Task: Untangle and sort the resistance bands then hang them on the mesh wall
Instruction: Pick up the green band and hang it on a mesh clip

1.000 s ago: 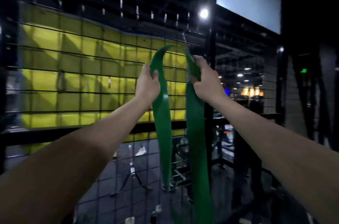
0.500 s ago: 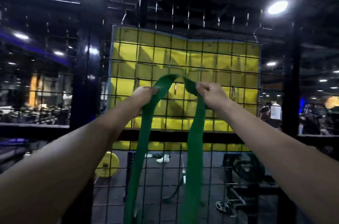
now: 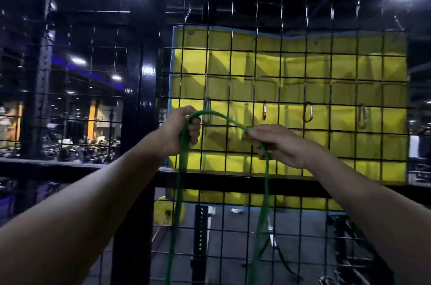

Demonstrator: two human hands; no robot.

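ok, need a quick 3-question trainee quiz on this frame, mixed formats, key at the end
1. True or false: the green resistance band already hangs from a carabiner on the mesh wall.
2. Which hand holds the band nearest the leftmost carabiner? A) left hand B) right hand
3. Fill in: behind the mesh hangs a ____ coloured mat.

Key: 1 false, both hands hold it up in an arch in front of the mesh; 2 A; 3 yellow.
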